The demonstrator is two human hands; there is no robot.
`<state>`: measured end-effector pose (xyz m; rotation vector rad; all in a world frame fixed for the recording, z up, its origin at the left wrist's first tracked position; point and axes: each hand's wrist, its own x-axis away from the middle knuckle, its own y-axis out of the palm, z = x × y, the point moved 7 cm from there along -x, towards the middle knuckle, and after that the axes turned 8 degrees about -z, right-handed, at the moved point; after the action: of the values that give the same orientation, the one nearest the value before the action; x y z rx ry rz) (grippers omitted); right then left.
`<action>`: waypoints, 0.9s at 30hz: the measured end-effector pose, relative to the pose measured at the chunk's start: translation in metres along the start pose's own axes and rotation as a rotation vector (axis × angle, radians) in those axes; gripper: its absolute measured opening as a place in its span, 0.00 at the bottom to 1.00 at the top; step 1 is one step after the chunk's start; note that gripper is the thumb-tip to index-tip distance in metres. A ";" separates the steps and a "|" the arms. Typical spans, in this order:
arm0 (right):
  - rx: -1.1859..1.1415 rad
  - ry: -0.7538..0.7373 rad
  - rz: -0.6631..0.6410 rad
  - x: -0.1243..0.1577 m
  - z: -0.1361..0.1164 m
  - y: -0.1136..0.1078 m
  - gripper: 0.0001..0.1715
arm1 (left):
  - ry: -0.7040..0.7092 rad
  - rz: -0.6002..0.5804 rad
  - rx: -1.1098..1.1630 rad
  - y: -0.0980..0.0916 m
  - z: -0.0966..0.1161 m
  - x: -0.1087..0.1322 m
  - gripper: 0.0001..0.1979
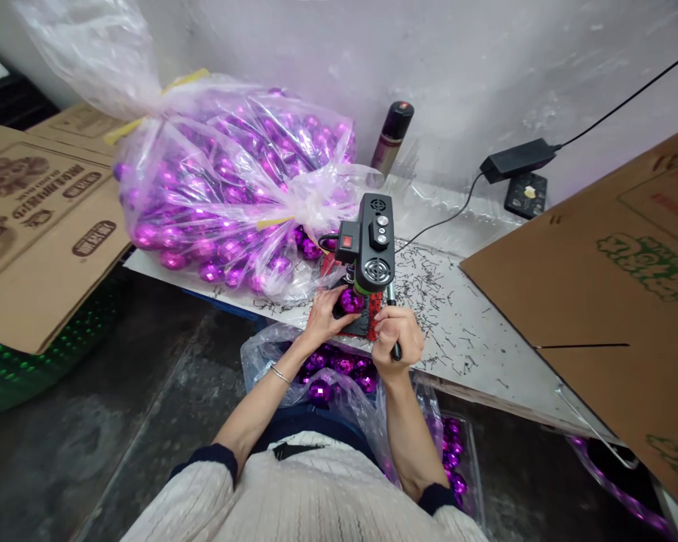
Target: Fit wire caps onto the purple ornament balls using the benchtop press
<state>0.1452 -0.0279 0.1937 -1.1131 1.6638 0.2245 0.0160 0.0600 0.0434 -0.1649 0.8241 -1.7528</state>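
My left hand (323, 316) is closed around a shiny purple faceted ball (351, 301), which sits under the head of a small black bench machine (377, 241) with a red switch. The fingers and thumb hold the ball from its left side. To the right of it, my right hand (397, 333) grips the machine's black-handled lever (396, 351). Just below both hands, an open plastic bag of purple balls (319, 392) lies against my lap. Behind the left hand rests a large clear bag of purple balls (220, 181). The contact between ball and machine head is partly hidden.
Small dark scraps litter the white worktable (486, 354). A spray can (392, 139) and a power adapter (517, 159) stand near the wall. Cardboard boxes flank the table, one at left (50, 226) and one at right (599, 301). A clear tub of purple balls (477, 482) is below right.
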 end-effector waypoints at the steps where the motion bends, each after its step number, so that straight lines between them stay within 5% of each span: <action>1: -0.007 -0.004 -0.002 0.005 0.002 0.002 0.13 | 0.001 0.002 0.002 0.000 0.000 0.000 0.34; 13: -0.061 -0.002 0.093 0.029 0.017 0.012 0.17 | 0.026 0.023 0.004 -0.002 0.001 0.001 0.34; 27: -0.038 0.003 -0.016 0.013 0.010 0.003 0.14 | 0.044 0.050 -0.013 0.000 0.001 0.001 0.33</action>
<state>0.1497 -0.0274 0.1774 -1.1549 1.6594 0.2451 0.0160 0.0590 0.0441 -0.1138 0.8647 -1.7102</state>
